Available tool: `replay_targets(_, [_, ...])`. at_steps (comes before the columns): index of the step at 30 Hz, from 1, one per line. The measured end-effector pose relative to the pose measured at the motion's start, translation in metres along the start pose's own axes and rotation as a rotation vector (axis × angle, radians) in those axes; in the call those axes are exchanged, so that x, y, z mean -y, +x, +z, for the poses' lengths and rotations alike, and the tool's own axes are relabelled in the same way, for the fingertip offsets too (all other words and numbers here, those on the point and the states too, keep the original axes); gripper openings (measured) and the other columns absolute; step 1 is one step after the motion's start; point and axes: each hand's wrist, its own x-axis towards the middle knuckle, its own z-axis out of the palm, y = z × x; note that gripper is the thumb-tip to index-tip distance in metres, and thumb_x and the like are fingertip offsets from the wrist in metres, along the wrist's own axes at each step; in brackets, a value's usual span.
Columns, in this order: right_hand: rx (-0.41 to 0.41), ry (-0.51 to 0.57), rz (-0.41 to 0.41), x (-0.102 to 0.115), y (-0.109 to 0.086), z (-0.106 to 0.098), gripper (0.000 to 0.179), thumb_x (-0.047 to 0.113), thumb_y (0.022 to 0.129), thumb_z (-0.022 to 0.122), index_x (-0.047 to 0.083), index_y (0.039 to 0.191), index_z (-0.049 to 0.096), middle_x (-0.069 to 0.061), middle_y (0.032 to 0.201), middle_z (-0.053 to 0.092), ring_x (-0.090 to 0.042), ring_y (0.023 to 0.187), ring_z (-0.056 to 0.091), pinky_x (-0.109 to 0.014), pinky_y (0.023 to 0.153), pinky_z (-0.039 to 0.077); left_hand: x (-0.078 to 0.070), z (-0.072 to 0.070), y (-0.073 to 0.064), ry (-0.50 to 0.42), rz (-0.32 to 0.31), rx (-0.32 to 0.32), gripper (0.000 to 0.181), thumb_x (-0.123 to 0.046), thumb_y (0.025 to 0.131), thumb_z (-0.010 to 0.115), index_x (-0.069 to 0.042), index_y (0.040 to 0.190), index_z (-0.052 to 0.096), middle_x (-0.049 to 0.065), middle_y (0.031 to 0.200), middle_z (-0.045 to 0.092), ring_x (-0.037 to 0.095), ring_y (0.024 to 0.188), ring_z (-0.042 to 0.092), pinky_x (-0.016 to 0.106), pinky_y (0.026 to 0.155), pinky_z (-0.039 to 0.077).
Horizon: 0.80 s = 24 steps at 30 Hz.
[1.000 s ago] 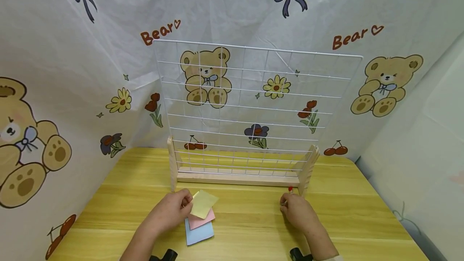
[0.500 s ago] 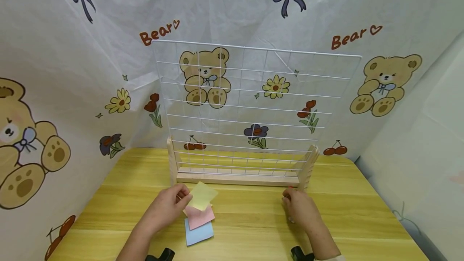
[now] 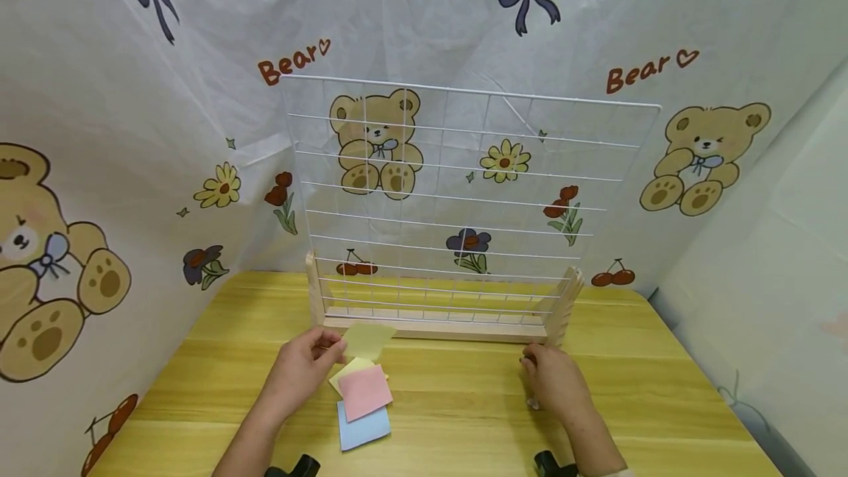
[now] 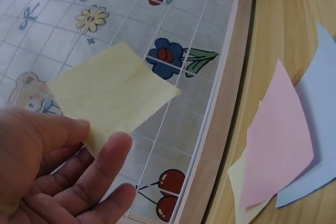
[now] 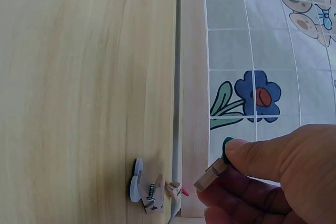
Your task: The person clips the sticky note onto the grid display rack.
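Between thumb and fingers, my left hand (image 3: pixel 301 368) pinches a pale yellow paper square (image 4: pixel 113 87) by one corner, in front of the rack's base. Below it on the table lie a pink paper square (image 3: pixel 366 393), a blue one (image 3: pixel 364 433) partly under it, and a second yellow one (image 3: pixel 340 375) showing from beneath the pink. At the right, my right hand (image 5: pixel 268 163) pinches a small wooden clothespin (image 5: pixel 209 177) with a green end at the thumb. Two more clothespins lie by that hand, one with a whitish decoration (image 5: pixel 136 182) and one with a red tip (image 5: pixel 184 191).
A white wire grid (image 3: pixel 464 88) stands upright behind the hands in a wooden base (image 3: pixel 437 331). It rests on a wood-grain table (image 3: pixel 457 418). Cloth printed with bears (image 3: pixel 705 157) and flowers hangs behind and to the left.
My left hand has lifted the yellow square up and away from the pile, exposing the second yellow one. My right hand has moved slightly forward and right, covering the red tip seen earlier.
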Motion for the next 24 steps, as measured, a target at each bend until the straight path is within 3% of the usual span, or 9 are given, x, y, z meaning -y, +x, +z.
replay_targets(9, [-0.013, 0.0, -0.014, -0.0016, 0.0018, 0.0005, 0.009, 0.008, 0.092, 0.073, 0.003, 0.099, 0.074, -0.011, 0.094, 0.074, -0.027, 0.084, 0.07, -0.048, 0.075, 0.057, -0.0031, -0.0021, 0.0031, -0.141, -0.054, -0.027, 0.019, -0.022, 0.103, 0.063, -0.009, 0.115, 0.069, 0.005, 0.097, 0.072, 0.022, 0.095, 0.074, 0.03, 0.082, 0.057])
replay_targets(12, [-0.012, 0.0, -0.012, -0.0009, 0.0019, -0.0007, 0.009, 0.009, 0.092, 0.073, 0.004, 0.099, 0.074, -0.01, 0.094, 0.074, -0.026, 0.082, 0.07, -0.047, 0.073, 0.057, -0.0054, -0.0031, 0.004, -0.156, -0.064, -0.046, 0.021, -0.024, 0.103, 0.062, -0.009, 0.117, 0.069, 0.005, 0.098, 0.073, 0.022, 0.096, 0.074, 0.032, 0.085, 0.055])
replay_targets(19, [0.001, 0.009, 0.013, -0.0008, 0.001, -0.001, 0.008, 0.011, 0.093, 0.073, 0.006, 0.1, 0.074, -0.007, 0.092, 0.073, -0.021, 0.08, 0.068, -0.044, 0.071, 0.056, -0.0086, -0.0052, 0.0049, -0.216, -0.105, -0.063, 0.028, -0.026, 0.103, 0.062, -0.008, 0.123, 0.067, 0.006, 0.103, 0.075, 0.02, 0.1, 0.074, 0.052, 0.105, 0.049])
replay_targets(24, [0.003, 0.014, 0.009, 0.0007, -0.0001, -0.0002, 0.008, 0.01, 0.093, 0.073, 0.006, 0.1, 0.074, -0.007, 0.093, 0.073, -0.021, 0.081, 0.068, -0.043, 0.071, 0.056, -0.0077, -0.0041, 0.0082, -0.29, -0.093, -0.061, 0.03, -0.024, 0.103, 0.062, -0.006, 0.127, 0.065, 0.008, 0.108, 0.074, 0.017, 0.099, 0.074, 0.053, 0.11, 0.046])
